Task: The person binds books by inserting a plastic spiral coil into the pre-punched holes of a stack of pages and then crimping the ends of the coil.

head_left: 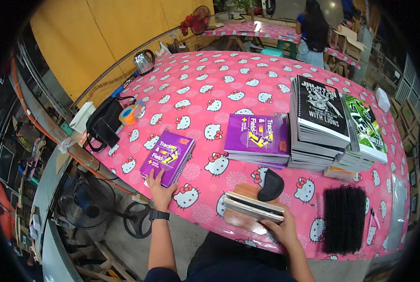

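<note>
My left hand (158, 184) lies with fingers spread on the near edge of a small pile of purple spiral notebooks (171, 152) at the table's left edge. Its thumb is apart from the fingers, and a dark watch is on the wrist. My right hand (283, 230) grips the right end of a long, pale-edged block with a dark slot (252, 206). That block sits over a brown wooden board (240, 224) at the near edge. Just beyond it is a black rounded pad (271, 184). Part of the right fingers is hidden under the block.
Another purple notebook pile (258, 134), a tall stack with black covers (320, 110) and green-covered notebooks (367, 127) stand beyond. Black plastic coils (344, 218) and pink-handled pliers (374, 219) lie right. A black bag (105, 123), tape (128, 115) and kettle (144, 62) line the left edge.
</note>
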A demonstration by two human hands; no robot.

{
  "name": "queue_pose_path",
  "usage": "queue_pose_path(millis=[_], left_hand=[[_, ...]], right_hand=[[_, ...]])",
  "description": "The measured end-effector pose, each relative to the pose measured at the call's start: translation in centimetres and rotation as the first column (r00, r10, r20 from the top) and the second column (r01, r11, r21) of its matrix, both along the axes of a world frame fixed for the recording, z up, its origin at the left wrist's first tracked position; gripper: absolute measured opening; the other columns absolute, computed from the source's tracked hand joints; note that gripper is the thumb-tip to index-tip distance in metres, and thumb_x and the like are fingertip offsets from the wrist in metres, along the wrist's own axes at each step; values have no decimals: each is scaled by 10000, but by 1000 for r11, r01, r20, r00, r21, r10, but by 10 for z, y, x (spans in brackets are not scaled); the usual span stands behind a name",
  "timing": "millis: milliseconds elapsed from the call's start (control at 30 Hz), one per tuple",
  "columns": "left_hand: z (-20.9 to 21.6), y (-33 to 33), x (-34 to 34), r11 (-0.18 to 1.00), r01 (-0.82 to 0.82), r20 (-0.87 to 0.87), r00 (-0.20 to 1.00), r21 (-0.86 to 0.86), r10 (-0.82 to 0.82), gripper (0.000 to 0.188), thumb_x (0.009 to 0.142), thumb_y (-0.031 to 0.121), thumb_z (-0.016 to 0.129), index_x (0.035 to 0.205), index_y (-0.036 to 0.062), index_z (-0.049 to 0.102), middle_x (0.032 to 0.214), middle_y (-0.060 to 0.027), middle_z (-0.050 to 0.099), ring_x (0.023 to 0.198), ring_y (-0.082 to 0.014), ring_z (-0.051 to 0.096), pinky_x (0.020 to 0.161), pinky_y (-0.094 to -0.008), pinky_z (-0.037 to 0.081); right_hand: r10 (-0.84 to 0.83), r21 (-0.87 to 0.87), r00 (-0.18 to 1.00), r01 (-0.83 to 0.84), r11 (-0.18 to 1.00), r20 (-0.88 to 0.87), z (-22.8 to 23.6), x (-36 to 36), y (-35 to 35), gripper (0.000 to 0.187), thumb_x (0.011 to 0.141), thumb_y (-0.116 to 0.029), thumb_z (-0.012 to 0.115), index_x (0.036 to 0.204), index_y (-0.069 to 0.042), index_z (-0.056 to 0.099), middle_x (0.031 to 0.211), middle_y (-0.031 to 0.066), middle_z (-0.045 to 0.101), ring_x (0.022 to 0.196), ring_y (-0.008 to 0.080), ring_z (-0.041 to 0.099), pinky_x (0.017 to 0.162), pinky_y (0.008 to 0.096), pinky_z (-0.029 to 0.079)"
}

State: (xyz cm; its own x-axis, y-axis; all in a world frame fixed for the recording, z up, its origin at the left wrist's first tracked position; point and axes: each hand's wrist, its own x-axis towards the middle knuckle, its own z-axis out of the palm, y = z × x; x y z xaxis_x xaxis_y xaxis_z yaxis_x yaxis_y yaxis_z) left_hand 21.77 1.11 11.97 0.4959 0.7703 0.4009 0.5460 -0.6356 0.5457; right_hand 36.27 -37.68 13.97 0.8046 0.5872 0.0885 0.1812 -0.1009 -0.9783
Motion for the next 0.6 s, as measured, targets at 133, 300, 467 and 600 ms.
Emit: queue_pose_path(millis=[133,300,467,600], left_hand=[[0,2,-3,1000,-22,-21,1000,-17,21,765,560,270,825,1252,106,542,1392,-226,350,1310,-479,227,1082,-540,229],[41,-6,49,960,157,-182,976,230,-116,795,613,385,777,1277,58,487,1370,-225,385,1307,-472,246,1059,-556,229],[55,51,135,876,474,-400,823,90,-404,793,608,391,787,1270,72,489,1372,-140,428,1338,-361,277,1048,-603,212],[66,83,163,797,579,-658,534,-172,-531,701,599,383,798,1192,92,564,1243,-131,551,1171,-298,497,1027,-536,300]], right_hand=[[25,-10,998,-26,1000,-58,10,-4,-4,560,674,-73,794,1173,-44,542,1092,103,561,990,211,570,825,323,474],[148,179,989,-146,973,1,15,10,-31,740,681,-308,776,1275,-4,457,1204,136,536,1124,254,527,982,358,388],[31,301,987,18,954,-158,8,21,-39,683,727,-323,723,1246,37,464,1225,167,534,1159,261,512,1019,373,362],[15,228,968,44,973,-252,-2,25,-42,524,767,-285,682,1152,42,540,1151,157,584,1112,245,544,967,355,414]])
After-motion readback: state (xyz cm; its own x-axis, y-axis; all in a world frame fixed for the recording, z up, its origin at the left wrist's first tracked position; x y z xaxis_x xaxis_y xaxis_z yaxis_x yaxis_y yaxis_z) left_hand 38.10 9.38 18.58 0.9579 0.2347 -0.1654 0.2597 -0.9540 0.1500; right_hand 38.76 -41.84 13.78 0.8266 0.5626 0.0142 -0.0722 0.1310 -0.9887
